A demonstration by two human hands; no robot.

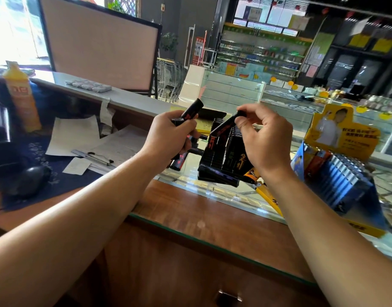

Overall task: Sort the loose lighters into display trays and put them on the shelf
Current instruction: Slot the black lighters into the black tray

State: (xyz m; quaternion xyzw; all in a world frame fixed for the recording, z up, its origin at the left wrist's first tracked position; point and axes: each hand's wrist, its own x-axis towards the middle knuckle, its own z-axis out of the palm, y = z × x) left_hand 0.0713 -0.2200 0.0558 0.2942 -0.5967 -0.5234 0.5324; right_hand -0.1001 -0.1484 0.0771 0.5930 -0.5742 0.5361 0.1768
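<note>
My left hand grips a bunch of black lighters with red print; one sticks up past my fingers and others poke out below. My right hand pinches a single black lighter by its top, tilted over a black display tray on the glass counter. Rows of black lighters with red or gold print stand in that tray. To the right sits a blue and yellow display tray filled with blue lighters.
The glass counter top joins a wooden desk edge. On the left lie papers, a pen, a black mouse and a yellow bottle. Store shelves and glass cases stand behind.
</note>
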